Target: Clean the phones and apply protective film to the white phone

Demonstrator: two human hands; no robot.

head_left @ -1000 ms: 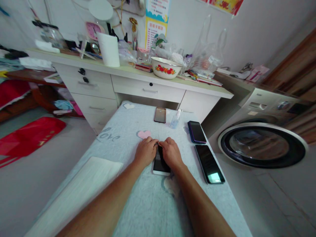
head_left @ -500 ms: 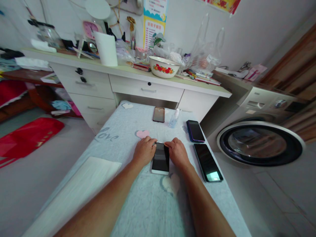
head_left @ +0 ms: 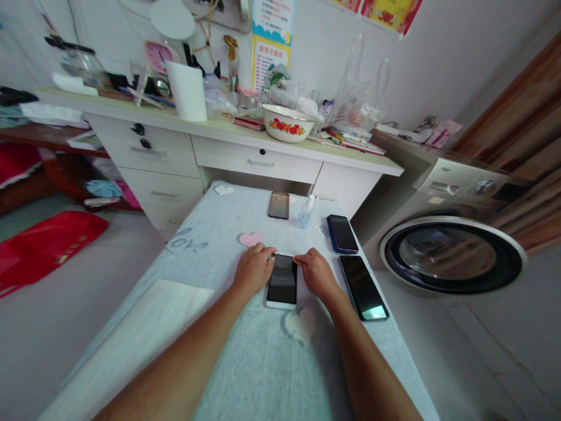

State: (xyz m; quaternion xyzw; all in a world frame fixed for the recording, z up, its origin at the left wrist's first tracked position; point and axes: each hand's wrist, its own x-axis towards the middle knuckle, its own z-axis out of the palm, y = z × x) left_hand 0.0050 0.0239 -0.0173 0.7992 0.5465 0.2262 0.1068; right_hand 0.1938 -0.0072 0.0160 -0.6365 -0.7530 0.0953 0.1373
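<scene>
A white phone (head_left: 282,283) with a dark screen lies face up on the patterned cloth. My left hand (head_left: 254,269) grips its upper left edge, fingers curled. At the upper right corner, the closed fingertips of my right hand (head_left: 316,272) touch the phone's edge; whether they pinch anything small is hidden. Right of my hands lie two dark phones, a larger one (head_left: 363,286) nearer me and a smaller one (head_left: 342,234) beyond it. A brown phone case (head_left: 279,205) and a clear spray bottle (head_left: 305,212) are farther back.
A folded white cloth (head_left: 144,333) lies at the table's left. Behind stands a white desk (head_left: 258,164) bearing a flowered bowl (head_left: 288,123), a paper roll (head_left: 187,90) and plastic bags. A washing machine (head_left: 451,193) is at the right, a red bag (head_left: 52,248) on the floor.
The view has shifted slightly. My right hand has eased a little to the right of the phone, its fingers still at the upper corner. My left hand keeps its hold.
</scene>
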